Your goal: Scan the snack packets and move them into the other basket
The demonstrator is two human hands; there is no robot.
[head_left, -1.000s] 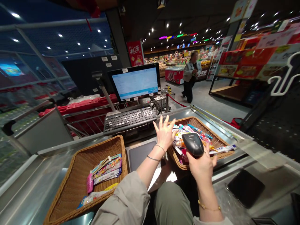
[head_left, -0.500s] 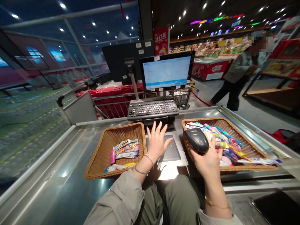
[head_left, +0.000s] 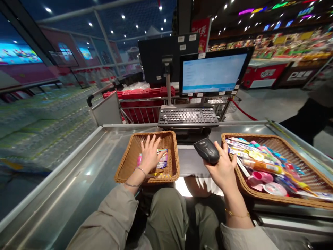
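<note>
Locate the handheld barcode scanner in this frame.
In the head view, the black handheld barcode scanner sits in the right hand, between the left wicker basket and the right wicker basket, below the keyboard.

black barcode scanner (head_left: 206, 151) gripped in right hand (head_left: 221, 170); left hand (head_left: 149, 154) splayed over candy packets (head_left: 162, 158) in a wicker basket (head_left: 151, 133)

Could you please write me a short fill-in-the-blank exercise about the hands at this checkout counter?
The right hand grips a black handheld ____.
The left hand is inside a ____ basket.
A gold ____ circles the right wrist.
The keyboard stands in front of a lit ____.

Missing words: barcode scanner; wicker; bracelet; monitor.
</note>
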